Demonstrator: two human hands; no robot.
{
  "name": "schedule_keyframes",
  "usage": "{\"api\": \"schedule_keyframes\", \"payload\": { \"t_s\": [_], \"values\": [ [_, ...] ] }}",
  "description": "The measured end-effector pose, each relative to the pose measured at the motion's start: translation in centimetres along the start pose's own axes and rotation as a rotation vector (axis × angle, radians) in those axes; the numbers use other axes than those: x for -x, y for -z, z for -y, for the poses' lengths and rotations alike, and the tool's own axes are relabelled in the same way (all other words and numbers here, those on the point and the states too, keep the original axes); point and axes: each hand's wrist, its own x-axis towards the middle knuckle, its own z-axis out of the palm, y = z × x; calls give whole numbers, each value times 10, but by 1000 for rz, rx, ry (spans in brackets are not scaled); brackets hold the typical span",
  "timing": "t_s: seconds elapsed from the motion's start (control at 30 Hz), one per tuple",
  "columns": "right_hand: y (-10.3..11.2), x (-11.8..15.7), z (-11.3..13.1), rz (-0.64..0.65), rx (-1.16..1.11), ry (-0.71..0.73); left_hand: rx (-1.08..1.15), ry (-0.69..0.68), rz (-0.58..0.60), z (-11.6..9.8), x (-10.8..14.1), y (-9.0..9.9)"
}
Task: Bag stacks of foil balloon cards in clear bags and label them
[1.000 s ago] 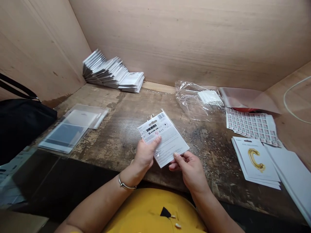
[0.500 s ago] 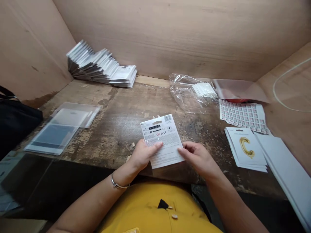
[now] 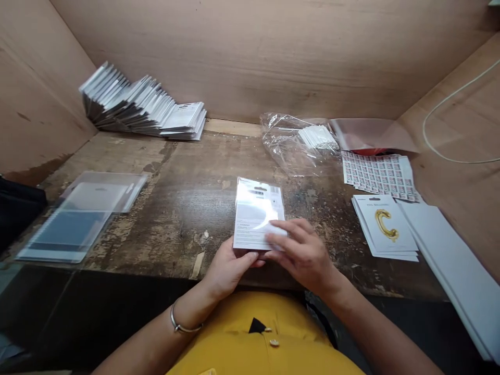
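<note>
A white packaging card with printed text, a barcode and a hang hole is tilted up in front of me, bright glare across its glossy face. My left hand holds its bottom edge, thumb in front and the other fingers underneath. On its lower right, my right hand lays its fingers over the face, with the thumb low by the bottom edge. To the right lie a few white cards, the top one a balloon card showing a gold letter C.
Many stacked cards lean at the back left. Clear plastic sleeves lie at left. At the back right are a clear bag with white strips, a pinkish pouch and sticker sheets. White board lies at right.
My right hand has moved from the card's right edge onto its lower face. My left thumb has slid down to the bottom edge. The card is straighter and now catches glare. The view has shifted right.
</note>
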Motion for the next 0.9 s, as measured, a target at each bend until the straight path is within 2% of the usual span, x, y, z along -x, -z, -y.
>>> {"api": "schedule_keyframes", "payload": {
  "t_s": [0.03,0.1,0.27,0.5,0.7,0.8,0.87,0.9],
  "values": [
    [0,0,0,56,3,84,0,14,-6,0,0,0],
    [-3,0,0,82,-9,152,-7,42,-16,0,0,-1],
    [-15,2,1,4,-37,192,-3,47,-26,-1,1,-3],
    [-20,-2,-8,-11,-12,218,-13,59,-27,1,1,-6],
    [-24,-6,-12,88,203,265,-48,94,-30,1,-1,-6],
    [-22,-9,-11,84,156,217,-29,118,-41,-2,-2,-5],
    [-15,-12,-12,37,33,54,33,130,-53,-6,-4,-2],
    [-11,-14,-12,-1,-50,-90,67,129,-67,-8,-5,-1]
  ]
}}
